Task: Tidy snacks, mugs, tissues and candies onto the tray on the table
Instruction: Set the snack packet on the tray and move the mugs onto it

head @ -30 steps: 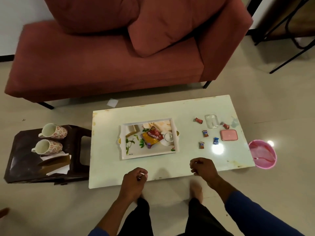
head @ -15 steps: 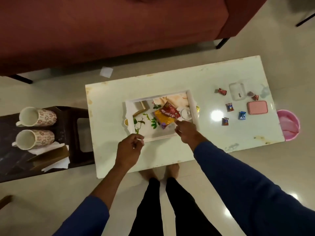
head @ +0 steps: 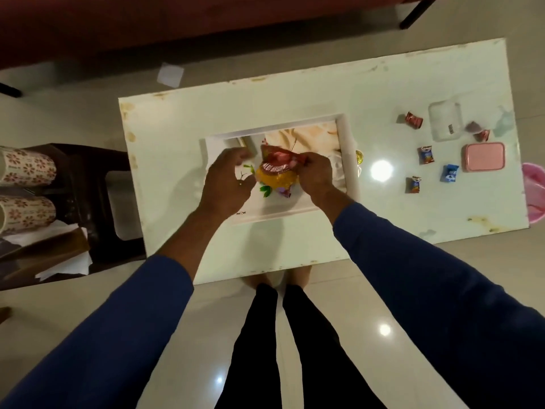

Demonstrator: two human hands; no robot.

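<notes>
over the tray (head: 345, 149), mid-table, the right hand (head: 317, 175) is pinching the top right corner of the snack bag (head: 275, 172), fingers curled onto the red seal, while the left hand (head: 225, 184) hovers just left of the bag with fingers loosely curled and nothing in them as far as i can tell. bag sits inside the tray, about centre, over the leaf print. my guess is the step is squaring the bag up or shifting it to make room, so i'd take it by the seal like that rather than the puffy middle, since it'll crinkle and slide, and use the left hand to steady the bottom edge. push it toward the far left of the tray so the near side is free, because there's loads to come: two mugs (head: 26, 169) and tissues (head: 65, 261) are on the dark stool (head: 97, 163) off to the left, and the candies (head: 426, 154) are scattered on the right of the table (head: 177, 128) near a pink box (head: 485, 156). mugs are bulky, so save them a flat corner.
</notes>
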